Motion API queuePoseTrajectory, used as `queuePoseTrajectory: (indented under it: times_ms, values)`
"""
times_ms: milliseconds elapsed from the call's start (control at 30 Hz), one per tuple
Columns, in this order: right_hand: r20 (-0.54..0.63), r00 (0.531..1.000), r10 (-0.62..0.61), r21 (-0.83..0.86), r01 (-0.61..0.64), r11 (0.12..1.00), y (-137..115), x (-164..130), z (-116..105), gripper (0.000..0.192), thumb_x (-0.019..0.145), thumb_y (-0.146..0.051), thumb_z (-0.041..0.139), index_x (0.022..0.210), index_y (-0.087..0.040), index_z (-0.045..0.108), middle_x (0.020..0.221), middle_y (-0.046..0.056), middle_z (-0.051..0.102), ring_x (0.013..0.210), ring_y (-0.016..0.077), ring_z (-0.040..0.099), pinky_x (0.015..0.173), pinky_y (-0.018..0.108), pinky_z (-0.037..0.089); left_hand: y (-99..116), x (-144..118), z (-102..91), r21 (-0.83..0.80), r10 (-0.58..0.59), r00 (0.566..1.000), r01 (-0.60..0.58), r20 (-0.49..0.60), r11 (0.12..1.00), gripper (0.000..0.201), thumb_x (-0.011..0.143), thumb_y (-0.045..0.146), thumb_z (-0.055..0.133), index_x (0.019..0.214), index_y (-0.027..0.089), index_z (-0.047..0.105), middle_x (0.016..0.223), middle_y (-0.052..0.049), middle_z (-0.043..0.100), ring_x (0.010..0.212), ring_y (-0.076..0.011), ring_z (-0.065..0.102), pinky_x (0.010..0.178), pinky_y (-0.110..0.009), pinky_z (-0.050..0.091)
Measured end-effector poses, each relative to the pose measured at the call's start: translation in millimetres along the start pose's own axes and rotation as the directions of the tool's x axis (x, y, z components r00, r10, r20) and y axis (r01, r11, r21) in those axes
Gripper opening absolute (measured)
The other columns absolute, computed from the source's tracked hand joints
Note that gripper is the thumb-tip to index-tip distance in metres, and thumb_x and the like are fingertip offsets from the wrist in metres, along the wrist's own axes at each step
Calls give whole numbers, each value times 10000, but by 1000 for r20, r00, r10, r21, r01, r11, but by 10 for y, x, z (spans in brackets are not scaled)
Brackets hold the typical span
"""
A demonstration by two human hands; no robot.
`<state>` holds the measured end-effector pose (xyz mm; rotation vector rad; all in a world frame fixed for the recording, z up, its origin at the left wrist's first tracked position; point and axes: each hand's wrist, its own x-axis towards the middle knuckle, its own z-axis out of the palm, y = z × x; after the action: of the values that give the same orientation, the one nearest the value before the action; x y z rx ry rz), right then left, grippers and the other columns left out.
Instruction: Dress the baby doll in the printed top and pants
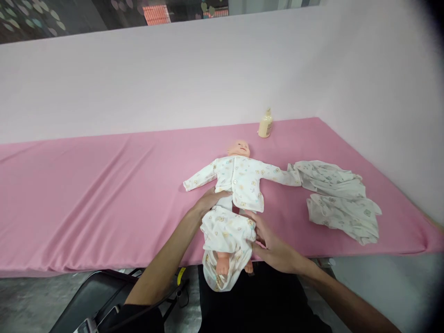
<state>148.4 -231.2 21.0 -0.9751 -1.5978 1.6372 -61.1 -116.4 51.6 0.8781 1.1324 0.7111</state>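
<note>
A baby doll [240, 148] lies on its back, head toward the wall, in a white patterned baby top [239, 178] with its sleeves spread wide. White patterned baby pants [225, 226] are bunched around its legs, and its feet hang past the table's front edge. My left hand [210, 201] is closed at the doll's waist, thumb across the white cloth below the top's hem, other fingers mostly hidden. On the other side, my right hand [272, 245] is closed on the side of the pants, fingers partly behind the fabric.
Pink cloth covers the table [104, 199]. Folded white patterned baby clothes [343, 203] lie at the right, touching the top's sleeve end. A pale yellow pump bottle [265, 125] stands near the wall [166, 83]. A black chair [93, 296] is below the front edge at left.
</note>
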Motion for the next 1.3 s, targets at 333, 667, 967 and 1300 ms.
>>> queuePoseTrajectory:
  times_ms: [333, 667, 967, 1300]
  values:
    - [-19, 987, 158, 386, -138, 912, -79, 271, -162, 571, 820, -287, 733, 1341, -272, 502, 1121, 56, 645, 981, 184, 622, 837, 331, 512, 166, 110, -185, 42, -94, 990, 90, 102, 995, 335, 743, 365, 762, 1017, 177, 718, 820, -30, 742, 701, -177, 670, 648, -269, 519]
    - [-47, 998, 32, 438, -8, 899, -374, 253, -209, 398, 829, -316, 689, 1208, -266, 575, 1014, 22, 607, 696, 99, 519, 590, 233, 457, 86, 283, -302, 3, -70, 991, 70, 110, 998, 330, 751, 378, 747, 1009, 174, 723, 840, -63, 745, 799, -213, 682, 738, -295, 527]
    - [-250, 968, -27, -6, 27, 1000, -148, 64, -101, 442, 916, -332, 553, 1340, -291, 438, 1213, 66, 571, 1051, 204, 581, 933, 404, 496, 68, 267, -306, -30, -102, 990, 106, 100, 994, 445, 718, 391, 779, 1100, 173, 707, 931, -82, 750, 773, -221, 686, 681, -299, 530]
    - [-263, 927, 268, -68, -295, 953, 760, -582, 870, 501, 756, -398, 735, 1208, -252, 574, 925, 23, 641, 661, 152, 563, 606, 285, 467, 62, 309, -316, -34, -113, 990, 116, 83, 993, 445, 722, 402, 776, 1095, 169, 712, 1000, -98, 749, 862, -263, 703, 750, -344, 552]
